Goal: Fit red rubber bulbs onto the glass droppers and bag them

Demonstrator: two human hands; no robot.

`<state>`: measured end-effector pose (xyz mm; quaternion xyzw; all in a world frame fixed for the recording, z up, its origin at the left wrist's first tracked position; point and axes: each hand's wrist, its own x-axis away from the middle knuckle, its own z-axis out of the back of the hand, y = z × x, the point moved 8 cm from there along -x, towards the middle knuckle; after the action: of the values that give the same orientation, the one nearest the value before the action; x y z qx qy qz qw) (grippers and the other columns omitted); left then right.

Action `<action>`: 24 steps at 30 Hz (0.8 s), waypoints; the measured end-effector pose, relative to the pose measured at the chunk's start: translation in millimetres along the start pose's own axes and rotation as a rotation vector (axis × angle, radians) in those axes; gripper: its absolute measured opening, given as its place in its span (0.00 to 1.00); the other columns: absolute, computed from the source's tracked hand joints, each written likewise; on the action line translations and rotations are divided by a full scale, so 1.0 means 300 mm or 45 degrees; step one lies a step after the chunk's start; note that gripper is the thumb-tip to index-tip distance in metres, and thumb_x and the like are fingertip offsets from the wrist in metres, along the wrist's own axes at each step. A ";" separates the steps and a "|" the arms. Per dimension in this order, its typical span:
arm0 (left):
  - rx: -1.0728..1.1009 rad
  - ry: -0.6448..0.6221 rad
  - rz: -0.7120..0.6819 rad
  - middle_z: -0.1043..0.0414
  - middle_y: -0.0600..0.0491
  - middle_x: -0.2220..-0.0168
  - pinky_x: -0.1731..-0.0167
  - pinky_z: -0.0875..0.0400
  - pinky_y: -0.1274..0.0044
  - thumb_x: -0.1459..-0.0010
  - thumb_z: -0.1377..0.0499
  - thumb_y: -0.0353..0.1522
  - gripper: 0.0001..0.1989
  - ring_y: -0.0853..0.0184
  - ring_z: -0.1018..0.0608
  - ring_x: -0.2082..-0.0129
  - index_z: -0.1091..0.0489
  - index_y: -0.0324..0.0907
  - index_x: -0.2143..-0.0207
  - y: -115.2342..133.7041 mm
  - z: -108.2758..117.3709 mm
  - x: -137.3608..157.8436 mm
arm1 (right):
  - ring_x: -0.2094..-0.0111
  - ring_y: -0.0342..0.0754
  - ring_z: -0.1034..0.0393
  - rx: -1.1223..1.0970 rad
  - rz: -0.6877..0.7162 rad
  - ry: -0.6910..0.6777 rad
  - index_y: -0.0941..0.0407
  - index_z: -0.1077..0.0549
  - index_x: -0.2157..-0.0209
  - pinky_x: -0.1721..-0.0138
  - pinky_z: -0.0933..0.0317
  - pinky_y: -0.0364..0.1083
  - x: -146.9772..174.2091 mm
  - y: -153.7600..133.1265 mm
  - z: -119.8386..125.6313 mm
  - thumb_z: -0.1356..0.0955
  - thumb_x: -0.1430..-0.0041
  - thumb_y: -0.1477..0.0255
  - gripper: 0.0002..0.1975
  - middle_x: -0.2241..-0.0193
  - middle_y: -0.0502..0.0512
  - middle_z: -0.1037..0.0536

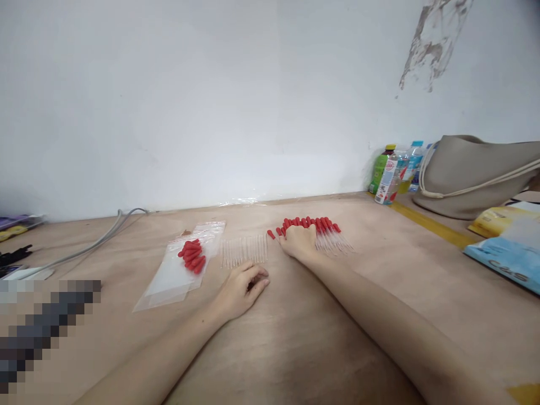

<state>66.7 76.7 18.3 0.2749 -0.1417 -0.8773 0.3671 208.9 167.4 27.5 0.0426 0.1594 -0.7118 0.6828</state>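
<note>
My right hand [298, 241] lies over the left part of a row of droppers [331, 233] with red rubber bulbs and thin clear tubes. Its fingers bend down among them, and whatever they grip is hidden behind the hand. A single red bulb [270, 234] sits just left of that hand. My left hand [244, 289] rests on the table with curled fingers, a gap between thumb and forefinger, and nothing in it. Just beyond it, bare clear tubes [244, 250] are lined up side by side. Further left, loose red bulbs [193, 257] are heaped on clear plastic bags [162, 284].
Drink bottles [387, 177] and a grey bag [476, 174] stand at the right by the wall. Blue and yellow packets [506, 259] lie at the right edge. A grey cable [95, 244] crosses the table's left side.
</note>
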 end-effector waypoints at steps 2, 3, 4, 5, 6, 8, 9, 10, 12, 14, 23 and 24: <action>-0.026 -0.001 -0.015 0.33 0.53 0.68 0.71 0.34 0.79 0.43 0.49 0.32 0.08 0.71 0.30 0.71 0.32 0.41 0.65 0.006 0.000 0.000 | 0.67 0.52 0.32 -0.006 0.019 0.013 0.59 0.27 0.71 0.58 0.57 0.53 0.006 0.001 -0.001 0.43 0.44 0.63 0.18 0.70 0.60 0.25; -0.060 0.029 -0.021 0.33 0.52 0.68 0.70 0.34 0.79 0.44 0.49 0.33 0.08 0.70 0.30 0.70 0.32 0.42 0.65 0.008 0.008 -0.001 | 0.68 0.51 0.32 -0.016 0.040 0.021 0.59 0.28 0.72 0.58 0.58 0.53 0.010 -0.004 0.001 0.43 0.43 0.63 0.19 0.71 0.60 0.25; -0.114 0.082 -0.019 0.33 0.52 0.68 0.68 0.34 0.78 0.44 0.48 0.33 0.08 0.69 0.30 0.69 0.32 0.42 0.65 0.007 0.022 -0.003 | 0.68 0.50 0.32 -0.031 0.066 0.030 0.58 0.28 0.72 0.58 0.58 0.53 0.014 -0.013 0.003 0.44 0.43 0.63 0.19 0.71 0.59 0.25; -0.187 0.156 -0.008 0.34 0.52 0.68 0.66 0.35 0.77 0.45 0.48 0.34 0.08 0.68 0.30 0.68 0.31 0.42 0.66 0.003 0.044 -0.004 | 0.69 0.50 0.33 -0.049 0.092 0.036 0.58 0.28 0.72 0.58 0.58 0.53 0.019 -0.024 0.005 0.44 0.42 0.63 0.19 0.72 0.58 0.25; -0.279 0.248 0.015 0.34 0.52 0.68 0.65 0.35 0.75 0.45 0.47 0.34 0.08 0.67 0.30 0.67 0.31 0.42 0.66 -0.007 0.072 -0.006 | 0.69 0.49 0.33 -0.067 0.112 0.042 0.58 0.28 0.72 0.58 0.58 0.53 0.024 -0.036 0.006 0.44 0.42 0.62 0.20 0.73 0.58 0.25; -0.489 0.446 0.111 0.34 0.50 0.67 0.63 0.37 0.72 0.46 0.47 0.36 0.09 0.63 0.31 0.65 0.30 0.42 0.67 -0.042 0.141 -0.006 | 0.70 0.49 0.33 -0.095 0.127 0.049 0.58 0.28 0.72 0.58 0.58 0.52 0.033 -0.061 0.007 0.44 0.43 0.61 0.20 0.73 0.57 0.25; -0.595 0.553 0.182 0.34 0.49 0.66 0.61 0.38 0.70 0.46 0.47 0.36 0.10 0.62 0.32 0.64 0.29 0.42 0.67 -0.066 0.182 -0.003 | 0.70 0.49 0.33 -0.105 0.129 0.048 0.58 0.28 0.71 0.59 0.58 0.52 0.036 -0.073 0.006 0.44 0.43 0.61 0.20 0.73 0.57 0.25; -0.688 0.654 0.277 0.34 0.48 0.64 0.60 0.39 0.68 0.47 0.46 0.37 0.11 0.59 0.33 0.62 0.29 0.42 0.66 -0.098 0.224 0.004 | 0.70 0.49 0.33 -0.112 0.128 0.041 0.58 0.29 0.71 0.60 0.58 0.51 0.038 -0.086 0.003 0.44 0.43 0.61 0.19 0.73 0.57 0.25; -0.799 0.799 0.452 0.36 0.46 0.59 0.57 0.42 0.64 0.48 0.46 0.38 0.12 0.54 0.35 0.57 0.29 0.43 0.64 -0.168 0.300 0.022 | 0.71 0.49 0.33 -0.115 0.117 0.020 0.58 0.29 0.71 0.60 0.57 0.51 0.038 -0.107 -0.006 0.43 0.44 0.62 0.18 0.74 0.57 0.25; -0.829 0.839 0.582 0.37 0.46 0.55 0.54 0.45 0.61 0.47 0.48 0.39 0.14 0.52 0.37 0.53 0.30 0.43 0.61 -0.246 0.356 0.037 | 0.71 0.49 0.32 -0.107 0.096 -0.005 0.59 0.29 0.71 0.61 0.56 0.51 0.034 -0.122 -0.016 0.42 0.46 0.64 0.16 0.74 0.57 0.25; -0.252 0.609 0.761 0.32 0.47 0.58 0.53 0.40 0.72 0.49 0.49 0.42 0.20 0.61 0.31 0.56 0.31 0.39 0.60 -0.524 0.380 0.063 | 0.68 0.52 0.32 -0.047 0.051 -0.076 0.60 0.28 0.71 0.60 0.58 0.52 0.020 -0.106 -0.032 0.41 0.47 0.67 0.15 0.70 0.63 0.25; -0.228 0.604 0.764 0.30 0.48 0.60 0.55 0.37 0.72 0.49 0.49 0.42 0.19 0.62 0.29 0.59 0.30 0.39 0.61 -0.524 0.369 0.061 | 0.68 0.52 0.32 -0.040 0.043 -0.079 0.60 0.28 0.70 0.60 0.58 0.52 0.019 -0.096 -0.030 0.41 0.47 0.67 0.14 0.70 0.64 0.25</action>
<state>-97.7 177.1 30.1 0.3832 -0.0499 -0.6521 0.6522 178.8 164.9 22.3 0.0125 0.1486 -0.6985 0.6999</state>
